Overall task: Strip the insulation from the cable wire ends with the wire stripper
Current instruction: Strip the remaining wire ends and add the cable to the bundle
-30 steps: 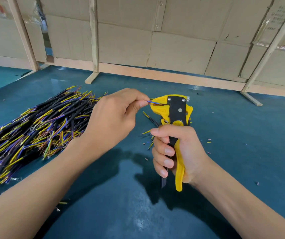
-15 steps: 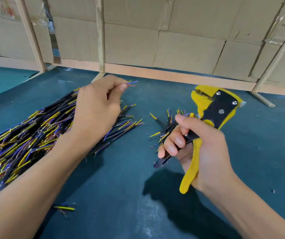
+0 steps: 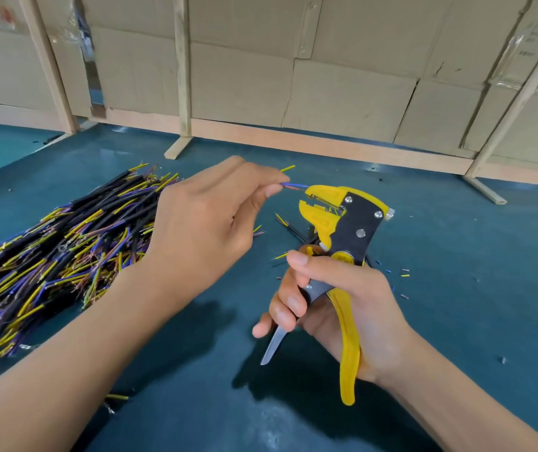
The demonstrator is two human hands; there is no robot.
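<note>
Wire end: we see the thin blue insulated wire [image 3: 293, 185] sitting at the mouth of the yellow-and-black plastic wire stripper [image 3: 339, 223], a yellow strand splaying up beside it.
Left hand [image 3: 205, 223]: fingers [image 3: 272, 190] pinch the wire just behind the tool's head.
Right hand [image 3: 342, 305]: curled round the handles, which look only partly squeezed.
How we'd do it: seat the end squarely in the mouth, hold it steady, then squeeze fully.
Pile: black-sheathed cables [image 3: 59, 249] lie on the teal desk [image 3: 456, 256], left of both hands.
</note>
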